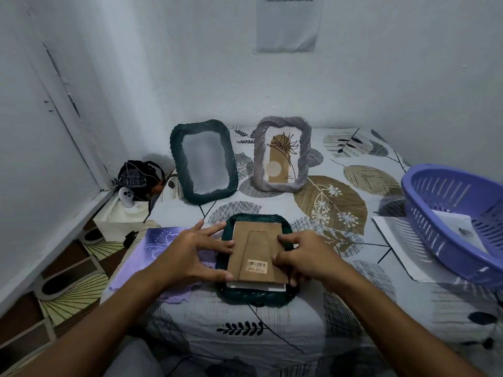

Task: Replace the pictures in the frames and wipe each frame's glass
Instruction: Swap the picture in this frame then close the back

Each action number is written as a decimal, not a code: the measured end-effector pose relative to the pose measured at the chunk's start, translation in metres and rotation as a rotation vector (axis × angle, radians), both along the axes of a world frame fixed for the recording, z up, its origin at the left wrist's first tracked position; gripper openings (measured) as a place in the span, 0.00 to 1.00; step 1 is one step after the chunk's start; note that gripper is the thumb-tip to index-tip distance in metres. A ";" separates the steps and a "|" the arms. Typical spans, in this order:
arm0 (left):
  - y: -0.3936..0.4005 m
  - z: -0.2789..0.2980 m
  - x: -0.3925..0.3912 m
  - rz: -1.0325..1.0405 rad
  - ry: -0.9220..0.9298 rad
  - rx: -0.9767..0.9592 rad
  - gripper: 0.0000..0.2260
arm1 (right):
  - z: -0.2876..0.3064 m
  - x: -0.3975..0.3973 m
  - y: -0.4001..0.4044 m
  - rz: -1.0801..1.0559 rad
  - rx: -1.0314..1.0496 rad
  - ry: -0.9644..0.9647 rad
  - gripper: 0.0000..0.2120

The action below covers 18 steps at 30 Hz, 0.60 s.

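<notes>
A dark green frame [254, 296] lies face down on the bed in front of me. Its brown cardboard backing [257, 251] with a barcode sticker sits on it, and a white sheet edge shows under the backing's near side. My left hand [190, 254] pinches the backing's left edge with thumb and fingers. My right hand [304, 258] grips its right edge, fingers curled. Behind, a second dark green frame [202, 161] stands upright with no picture in it. A grey frame [283, 153] stands to its right, showing a plant drawing.
A purple cloth [160, 246] lies under my left hand. A purple plastic basket [457, 221] sits at the right on white paper sheets [397, 240]. A dark bag [138, 178] and a white controller [127, 197] lie in the left corner. The bed has a leaf-patterned sheet [340, 202].
</notes>
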<state>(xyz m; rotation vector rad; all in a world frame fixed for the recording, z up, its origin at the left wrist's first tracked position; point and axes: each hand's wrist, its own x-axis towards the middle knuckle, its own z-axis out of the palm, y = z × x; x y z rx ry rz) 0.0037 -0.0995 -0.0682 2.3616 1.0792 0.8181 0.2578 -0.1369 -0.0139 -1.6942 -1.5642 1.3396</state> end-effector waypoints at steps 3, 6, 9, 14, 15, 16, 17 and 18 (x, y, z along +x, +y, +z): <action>0.000 -0.003 0.001 -0.006 0.016 0.020 0.32 | -0.001 0.000 0.000 0.046 0.027 -0.096 0.31; 0.000 -0.006 0.002 -0.013 0.033 0.067 0.32 | -0.002 0.000 0.002 0.083 0.055 -0.189 0.28; 0.000 -0.009 0.002 -0.018 0.064 0.120 0.31 | 0.000 -0.001 0.002 0.111 0.068 -0.266 0.22; 0.002 -0.014 0.001 -0.004 0.077 0.145 0.28 | 0.001 -0.005 0.004 0.141 0.051 -0.370 0.20; 0.003 -0.014 0.001 -0.002 0.077 0.147 0.28 | 0.001 -0.005 0.005 0.143 0.046 -0.370 0.21; 0.003 -0.014 0.001 -0.001 0.077 0.151 0.27 | 0.000 -0.004 0.006 0.142 0.045 -0.368 0.21; 0.004 -0.015 0.001 -0.001 0.078 0.151 0.28 | 0.000 -0.004 0.006 0.138 0.045 -0.364 0.21; 0.003 -0.015 0.001 0.000 0.077 0.144 0.28 | 0.000 -0.004 0.005 0.135 0.046 -0.359 0.21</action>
